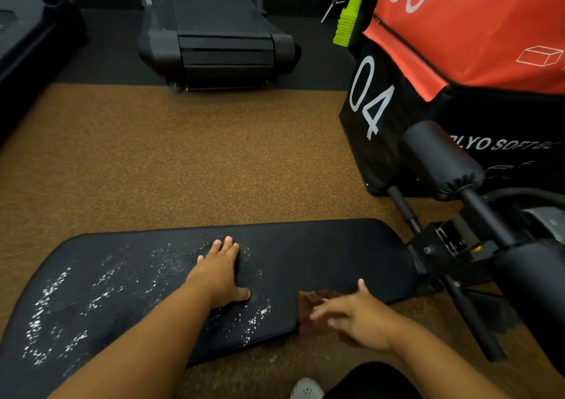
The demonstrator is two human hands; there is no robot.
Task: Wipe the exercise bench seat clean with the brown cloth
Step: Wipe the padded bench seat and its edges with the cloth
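Observation:
The black padded bench seat (321, 255) stretches across the lower view, speckled with white residue on its left and middle parts. My left hand (218, 272) lies flat on the pad's middle, fingers spread, holding nothing. The brown cloth (312, 307) sits at the seat's near edge on the right. My right hand (354, 316) rests on top of the cloth with fingers partly spread and blurred; most of the cloth is hidden beneath it.
The bench's black frame and roller pads (443, 160) stand at the right. Stacked soft plyo boxes, black "04" (370, 99) and orange "03" (458, 32), rise behind them. A treadmill (220, 38) stands at the back. Brown speckled flooring (183, 154) lies between.

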